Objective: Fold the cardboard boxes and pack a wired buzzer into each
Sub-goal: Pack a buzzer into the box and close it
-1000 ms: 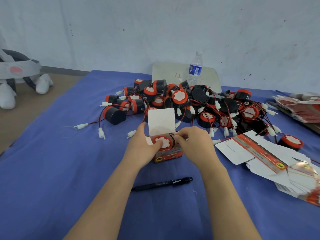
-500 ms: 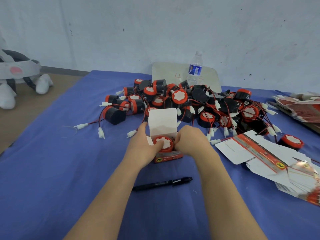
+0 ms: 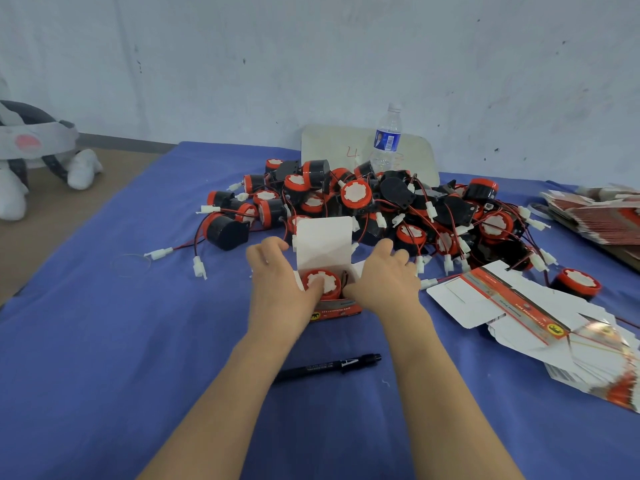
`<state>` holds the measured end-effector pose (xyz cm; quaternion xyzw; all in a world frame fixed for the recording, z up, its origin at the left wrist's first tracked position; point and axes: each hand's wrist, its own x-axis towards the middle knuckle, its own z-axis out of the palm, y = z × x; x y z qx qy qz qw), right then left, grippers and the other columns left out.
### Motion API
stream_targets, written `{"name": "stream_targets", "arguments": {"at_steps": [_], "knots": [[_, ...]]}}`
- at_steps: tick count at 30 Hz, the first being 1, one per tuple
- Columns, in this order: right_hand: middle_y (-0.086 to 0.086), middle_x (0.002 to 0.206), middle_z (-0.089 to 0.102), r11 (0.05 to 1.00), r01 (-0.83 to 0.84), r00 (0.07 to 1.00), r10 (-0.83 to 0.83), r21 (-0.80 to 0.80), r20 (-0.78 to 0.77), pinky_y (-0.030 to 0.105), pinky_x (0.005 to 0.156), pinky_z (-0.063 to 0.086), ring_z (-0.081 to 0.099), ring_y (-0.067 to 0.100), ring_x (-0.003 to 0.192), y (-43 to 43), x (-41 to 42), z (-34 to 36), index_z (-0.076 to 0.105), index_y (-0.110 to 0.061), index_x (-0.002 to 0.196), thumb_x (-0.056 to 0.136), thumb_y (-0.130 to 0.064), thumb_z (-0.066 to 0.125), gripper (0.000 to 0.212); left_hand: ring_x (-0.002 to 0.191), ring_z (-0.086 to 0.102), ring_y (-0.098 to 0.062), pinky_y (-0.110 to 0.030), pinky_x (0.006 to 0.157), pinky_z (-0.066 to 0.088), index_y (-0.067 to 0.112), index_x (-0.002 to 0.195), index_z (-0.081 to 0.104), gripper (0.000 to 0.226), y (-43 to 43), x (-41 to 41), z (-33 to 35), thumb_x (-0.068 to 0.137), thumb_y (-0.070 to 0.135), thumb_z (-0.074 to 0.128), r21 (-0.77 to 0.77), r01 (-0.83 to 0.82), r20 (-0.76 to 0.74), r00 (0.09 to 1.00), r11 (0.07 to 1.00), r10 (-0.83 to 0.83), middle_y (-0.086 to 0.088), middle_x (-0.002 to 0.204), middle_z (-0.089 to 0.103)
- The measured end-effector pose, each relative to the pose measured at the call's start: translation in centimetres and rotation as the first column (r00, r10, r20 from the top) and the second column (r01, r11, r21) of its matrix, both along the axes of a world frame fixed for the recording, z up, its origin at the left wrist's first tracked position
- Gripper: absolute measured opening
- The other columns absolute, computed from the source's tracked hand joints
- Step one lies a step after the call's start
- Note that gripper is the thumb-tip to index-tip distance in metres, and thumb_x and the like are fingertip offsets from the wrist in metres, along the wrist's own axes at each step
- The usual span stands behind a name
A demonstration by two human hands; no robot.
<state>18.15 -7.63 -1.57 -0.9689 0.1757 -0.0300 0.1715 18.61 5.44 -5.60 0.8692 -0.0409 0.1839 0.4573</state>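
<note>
A small red and white cardboard box (image 3: 335,309) stands on the blue table (image 3: 104,341) with its white lid flap (image 3: 323,239) upright. A red-faced wired buzzer (image 3: 323,285) sits inside it, its wire coiled at the right of the opening. My left hand (image 3: 275,277) grips the box's left side, thumb pressing on the buzzer's face. My right hand (image 3: 386,282) grips the box's right side, thumb at the opening's edge. Behind the box lies a large pile of black and red buzzers (image 3: 381,206) with red wires and white plugs.
Flat unfolded box blanks (image 3: 512,303) lie to the right, and another stack (image 3: 595,216) lies at the far right. A black pen (image 3: 329,367) rests near my forearms. A water bottle (image 3: 387,140) and white board (image 3: 346,147) stand at the wall. A plush toy (image 3: 34,157) sits far left.
My right hand stopped pinching the wire above the box and slid to the box's right side. The wire now lies inside. My left thumb moved onto the buzzer's face.
</note>
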Motion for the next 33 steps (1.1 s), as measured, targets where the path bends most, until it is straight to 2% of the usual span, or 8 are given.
{"name": "stream_targets", "arguments": {"at_steps": [3, 8, 14, 18, 22, 24, 30, 33], "knots": [[0.02, 0.13, 0.039, 0.998, -0.063, 0.991, 0.062, 0.009, 0.119, 0.033, 0.079, 0.034, 0.043, 0.036, 0.114, 0.2, -0.1, -0.8, 0.022, -0.005, 0.135, 0.087, -0.015, 0.062, 0.063, 0.09, 0.043, -0.015, -0.017, 0.055, 0.03, 0.016, 0.125, 0.033, 0.058, -0.7, -0.7, 0.1, 0.082, 0.02, 0.071, 0.098, -0.004, 0.108, 0.994, 0.995, -0.006, 0.004, 0.114, 0.026], [0.014, 0.112, 0.05, 0.981, -0.179, 0.948, 0.152, 0.071, 0.28, 0.022, 0.047, 0.022, 0.043, 0.022, 0.077, 0.3, -0.4, -1.6, 0.032, -0.005, 0.12, 0.089, -0.001, 0.054, 0.039, 0.09, 0.051, -0.015, -0.018, 0.065, 0.03, 0.014, 0.13, 0.038, 0.049, -0.9, -0.9, 0.4, 0.089, 0.015, 0.063, 0.217, 0.025, 0.192, 0.979, 0.976, -0.068, -0.002, 0.131, 0.033], [0.004, 0.097, 0.044, 0.974, -0.214, 0.93, 0.181, 0.071, 0.321, 0.021, 0.048, 0.024, 0.041, 0.018, 0.072, -0.1, -0.4, -2.1, 0.034, -0.015, 0.096, 0.089, -0.007, 0.055, 0.023, 0.093, 0.046, -0.017, -0.028, 0.071, 0.039, 0.017, 0.099, 0.049, 0.019, -0.5, -0.3, -0.1, 0.088, 0.023, 0.064, 0.244, 0.107, 0.152, 0.977, 0.964, -0.147, 0.003, 0.101, 0.052], [0.002, 0.098, 0.042, 0.938, -0.321, 0.907, 0.265, 0.129, 0.329, 0.029, 0.055, 0.029, 0.043, 0.019, 0.073, -0.1, -0.5, -2.2, 0.041, -0.017, 0.1, 0.086, -0.002, 0.053, 0.023, 0.09, 0.049, -0.012, -0.03, 0.075, 0.045, 0.02, 0.089, 0.061, 0.03, 0.4, 0.3, -0.2, 0.084, 0.049, 0.058, 0.156, 0.263, 0.068, 0.959, 0.952, -0.276, 0.009, 0.093, 0.055], [-0.002, 0.096, 0.048, 0.855, -0.439, 0.892, 0.378, 0.276, 0.25, 0.015, 0.057, 0.034, 0.043, 0.007, 0.07, -1.3, -0.9, -1.7, 0.053, -0.021, 0.099, 0.086, -0.012, 0.061, 0.018, 0.082, 0.052, -0.005, -0.021, 0.07, 0.044, 0.016, 0.083, 0.062, 0.013, 1.2, 1.0, -0.4, 0.093, 0.021, 0.056, 0.053, 0.274, 0.055, 0.959, 0.96, -0.277, 0.005, 0.093, 0.056], [-0.006, 0.093, 0.051, 0.8, -0.466, 0.884, 0.406, 0.378, 0.232, 0.007, 0.058, 0.037, 0.045, 0.001, 0.067, -2.1, -1.1, -1.5, 0.06, -0.024, 0.1, 0.087, -0.023, 0.064, 0.014, 0.085, 0.05, 0.001, -0.011, 0.07, 0.042, 0.023, 0.09, 0.055, 0.009, 1.1, 1.0, -0.5, 0.091, 0.014, 0.058, 0.024, 0.265, 0.046, 0.963, 0.964, -0.266, 0.006, 0.1, 0.048], [-0.001, 0.094, 0.052, 0.785, -0.478, 0.876, 0.391, 0.395, 0.282, 0.01, 0.06, 0.037, 0.046, 0.005, 0.069, -2.3, -1.0, -2.1, 0.063, -0.026, 0.099, 0.093, -0.023, 0.06, 0.007, 0.098, 0.042, -0.014, -0.026, 0.079, 0.038, 0.017, 0.132, 0.035, 0.059, 0.9, 1.2, -0.8, 0.084, 0.026, 0.069, -0.019, 0.065, -0.088, 0.994, 0.998, -0.067, 0.004, 0.114, 0.029], [0.003, 0.12, 0.047, 0.785, -0.417, 0.907, 0.324, 0.458, 0.269, 0.015, 0.065, 0.037, 0.048, 0.012, 0.085, -2.4, -0.7, -2.4, 0.046, -0.025, 0.122, 0.09, -0.022, 0.064, 0.037, 0.105, 0.052, -0.018, -0.023, 0.078, 0.042, 0.025, 0.143, 0.029, 0.065, 1.1, 1.3, -0.6, 0.089, 0.022, 0.065, -0.205, 0.17, -0.184, 0.96, 0.964, -0.209, 0.009, 0.12, 0.039]]}}
